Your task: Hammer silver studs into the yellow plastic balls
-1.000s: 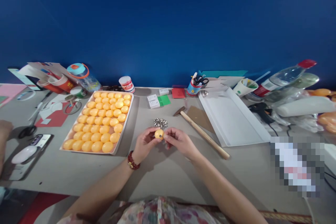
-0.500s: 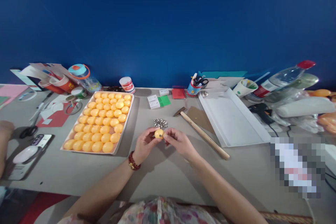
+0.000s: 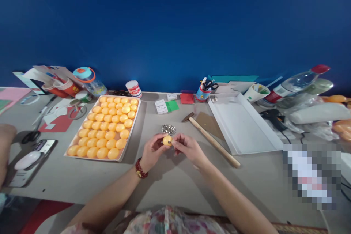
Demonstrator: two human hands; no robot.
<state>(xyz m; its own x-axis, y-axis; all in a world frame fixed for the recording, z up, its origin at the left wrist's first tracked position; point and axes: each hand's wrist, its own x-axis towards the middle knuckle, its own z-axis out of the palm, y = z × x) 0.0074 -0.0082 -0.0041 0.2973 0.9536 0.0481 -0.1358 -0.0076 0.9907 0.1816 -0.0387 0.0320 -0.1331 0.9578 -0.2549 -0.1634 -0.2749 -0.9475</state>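
An orange table tennis ball (image 3: 167, 140) is held between the thumb and fingers of my left hand (image 3: 153, 149), which wears a dark red bead bracelet (image 3: 140, 169). On the ball's right side shows a small dark spot or piece. My right hand (image 3: 189, 149) is closed in a pinch right beside that spot; whatever lies between its fingertips is too small to make out. Just behind both hands lies a heap of small shiny metal pieces (image 3: 168, 129). Left of them, a white tray (image 3: 120, 156) carries rows of similar orange balls (image 3: 102, 135).
A wooden-handled hammer (image 3: 215, 142) lies right of my hands, beside a white box lid (image 3: 246, 128). Small white boxes (image 3: 161, 107) and a pen cup (image 3: 203, 93) stand farther back. At left are a phone (image 3: 33, 164) and another person's arm (image 3: 4, 146).
Both hands stay together at the ball, with only slight finger movement. The ball appears turned a little. The whole view has shifted slightly.
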